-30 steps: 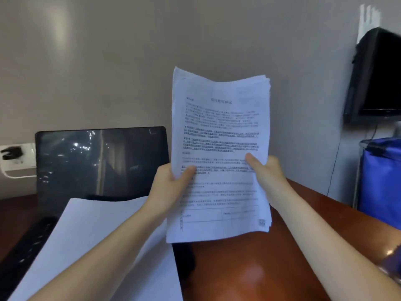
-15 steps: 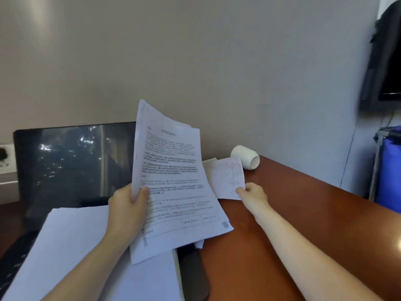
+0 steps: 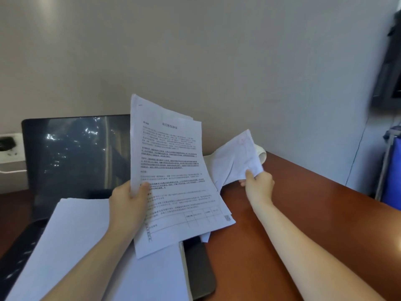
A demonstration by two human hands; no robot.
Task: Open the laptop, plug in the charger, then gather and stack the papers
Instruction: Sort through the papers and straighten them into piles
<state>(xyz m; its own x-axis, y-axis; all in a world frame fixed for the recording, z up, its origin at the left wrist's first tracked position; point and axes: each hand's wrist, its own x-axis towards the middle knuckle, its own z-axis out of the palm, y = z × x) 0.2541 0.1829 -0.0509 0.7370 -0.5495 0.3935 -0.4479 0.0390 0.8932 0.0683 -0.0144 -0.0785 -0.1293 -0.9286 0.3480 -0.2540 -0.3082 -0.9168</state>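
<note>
My left hand (image 3: 128, 205) grips a stack of printed papers (image 3: 171, 170) by its left edge, tilted up over the open laptop (image 3: 73, 153). My right hand (image 3: 258, 185) pinches the corner of a small loose sheet (image 3: 236, 157) and holds it lifted off the brown desk (image 3: 303, 203), just right of the stack. A blank white pile of paper (image 3: 86, 246) lies on the laptop's keyboard. At the far left a black charger plug (image 3: 6, 142) sits in a white wall socket, with a white cable running below it.
A white cylindrical cup (image 3: 262, 156) lies on its side by the wall behind the lifted sheet. A dark monitor-like object (image 3: 388, 68) hangs at the upper right, and a blue container (image 3: 392, 170) stands beyond the desk's right edge.
My right hand let go of the stack, reached right to the small sheet on the desk and has now lifted it. My left hand lowered and tilted the stack.
</note>
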